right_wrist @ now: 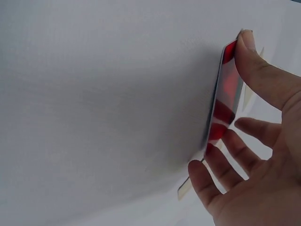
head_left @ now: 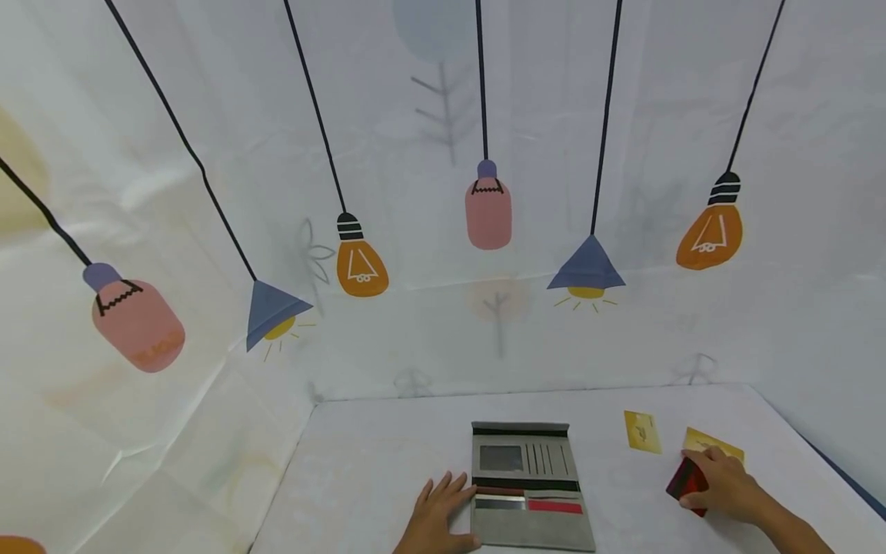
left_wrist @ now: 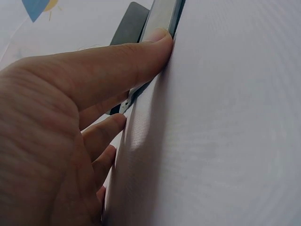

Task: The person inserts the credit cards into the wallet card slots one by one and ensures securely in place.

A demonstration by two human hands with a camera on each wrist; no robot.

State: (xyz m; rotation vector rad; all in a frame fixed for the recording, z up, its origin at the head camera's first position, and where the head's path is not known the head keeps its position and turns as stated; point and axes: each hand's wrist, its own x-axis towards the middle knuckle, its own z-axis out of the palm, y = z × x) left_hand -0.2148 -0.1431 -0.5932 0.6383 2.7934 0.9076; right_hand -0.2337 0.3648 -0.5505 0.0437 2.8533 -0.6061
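A grey wallet [head_left: 533,531] lies unfolded on the white table, with a silver-and-dark card [head_left: 500,504] and a red card [head_left: 554,506] showing in its lower slots. My left hand [head_left: 439,517] rests at the wallet's left side, fingers spread, with the index finger and thumb touching its edge. In the left wrist view the thumb presses the wallet's rim [left_wrist: 160,16]. Off to the right, my right hand [head_left: 727,488] grips a red and black card [head_left: 685,478] by its edges, between thumb and fingers. The right wrist view shows this glossy card [right_wrist: 227,87] tilted on edge.
One yellow card [head_left: 642,432] lies on the table right of the wallet. Another yellow card [head_left: 723,446] is partly covered by my right hand. White sheets printed with hanging lamps [head_left: 487,215] rise behind the table [head_left: 388,438] and along its left side.
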